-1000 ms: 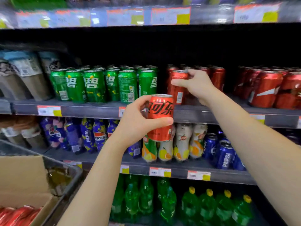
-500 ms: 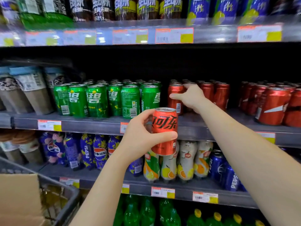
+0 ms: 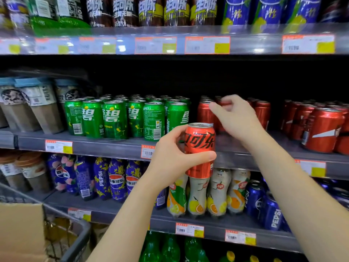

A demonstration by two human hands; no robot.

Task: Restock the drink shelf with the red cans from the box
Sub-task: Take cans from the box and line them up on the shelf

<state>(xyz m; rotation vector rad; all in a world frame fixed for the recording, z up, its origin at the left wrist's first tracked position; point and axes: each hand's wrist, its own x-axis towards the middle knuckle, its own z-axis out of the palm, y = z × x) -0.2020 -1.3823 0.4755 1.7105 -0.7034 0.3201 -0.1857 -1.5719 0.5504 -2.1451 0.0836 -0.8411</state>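
Note:
My left hand [image 3: 170, 159] grips a red can [image 3: 200, 150] with black lettering, upright, in front of the middle shelf's edge [image 3: 113, 147]. My right hand [image 3: 236, 118] hovers higher and further in, just in front of the red cans on the shelf [image 3: 204, 114]. Its fingers are loosely curled and apart, with nothing in them. More red cans [image 3: 321, 127] stand to the right on the same shelf. A flap of the cardboard box [image 3: 20, 231] shows at the lower left; its inside is hidden.
Green cans [image 3: 113, 120] fill the shelf left of the red ones. The box sits in a grey wire cart [image 3: 79, 235]. Blue Pepsi bottles [image 3: 115, 182] and pale fruit-drink bottles [image 3: 217, 195] stand one shelf down, green bottles [image 3: 170, 248] below them.
My right hand let go of the red can it was setting on the shelf and drew back a little. The left hand keeps its can. The view tilted upward.

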